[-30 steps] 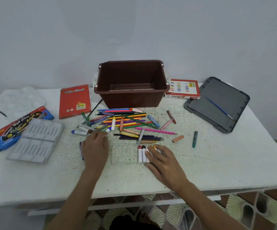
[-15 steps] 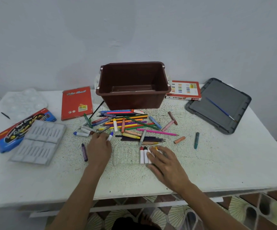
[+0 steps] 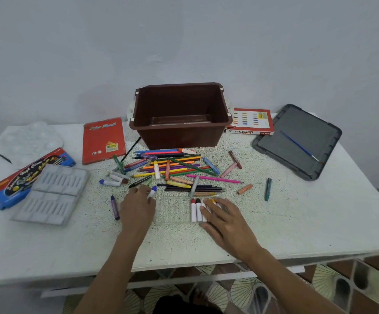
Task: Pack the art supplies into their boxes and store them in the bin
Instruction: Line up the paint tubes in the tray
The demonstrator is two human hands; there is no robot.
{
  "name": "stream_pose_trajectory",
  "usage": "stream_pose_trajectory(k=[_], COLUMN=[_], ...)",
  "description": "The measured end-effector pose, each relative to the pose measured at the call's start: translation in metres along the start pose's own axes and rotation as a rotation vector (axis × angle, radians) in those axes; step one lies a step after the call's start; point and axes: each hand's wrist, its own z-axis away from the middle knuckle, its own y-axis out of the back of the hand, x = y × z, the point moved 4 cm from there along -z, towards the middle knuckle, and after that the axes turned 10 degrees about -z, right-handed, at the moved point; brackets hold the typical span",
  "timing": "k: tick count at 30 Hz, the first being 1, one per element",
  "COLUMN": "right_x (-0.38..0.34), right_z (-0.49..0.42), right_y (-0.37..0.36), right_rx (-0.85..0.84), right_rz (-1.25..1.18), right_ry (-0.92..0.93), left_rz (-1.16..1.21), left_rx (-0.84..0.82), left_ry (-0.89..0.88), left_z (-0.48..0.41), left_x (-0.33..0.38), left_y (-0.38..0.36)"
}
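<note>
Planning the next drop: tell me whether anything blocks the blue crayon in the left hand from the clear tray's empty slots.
Nothing visible does. The left hand holds the blue crayon just beside the tray, whose left slots are bare; the right hand covers only its right end.

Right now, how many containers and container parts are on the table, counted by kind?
Brown bin: 1
Grey lid: 1
Cardboard boxes: 3
Plastic insert trays: 2
Paint palette: 1
Total: 8
</note>
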Motion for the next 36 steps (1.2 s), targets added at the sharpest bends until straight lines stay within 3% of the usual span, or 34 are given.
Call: stream_pose_trajectory(k=[5,9,14,18,26,30,36], right_x=[0.000,-0.001,-0.002,-0.002,-0.002,-0.001,0.000], right_z=[0.000,-0.001,-0.001,-0.002,-0.001,-0.001,0.000], right_y=[-0.001,0.000,0.002,0.002,0.002,0.001,0.000], right_rx=[-0.007,-0.008,-0.009,-0.005,0.012,0.008,-0.007], right_rz=[0.001,0.002,0.012,0.016,0.015,0.017,0.012], right_ry=[0.000,-0.006,-0.009,-0.008,0.005,0.001,-0.011], left_rz=[0.241,0.506,0.495,0.356,-0.043,-0.070,-0.105], left_rx=[0.011,-0.203,-0.289,-0.308,-0.057,0.089,0.147], left_ry=[-0.083,-0.117,-0.183,-0.301,-0.592,-0.661,-0.664], left_z=[0.008,0.023,0.033,0.031,0.035,0.038,0.046], left_x=[0.019,0.045,0.055,0.052,0.044,0.041,0.036], left_y=[0.011,0.004,-0.017,-0.020,-0.030,-0.031,-0.035])
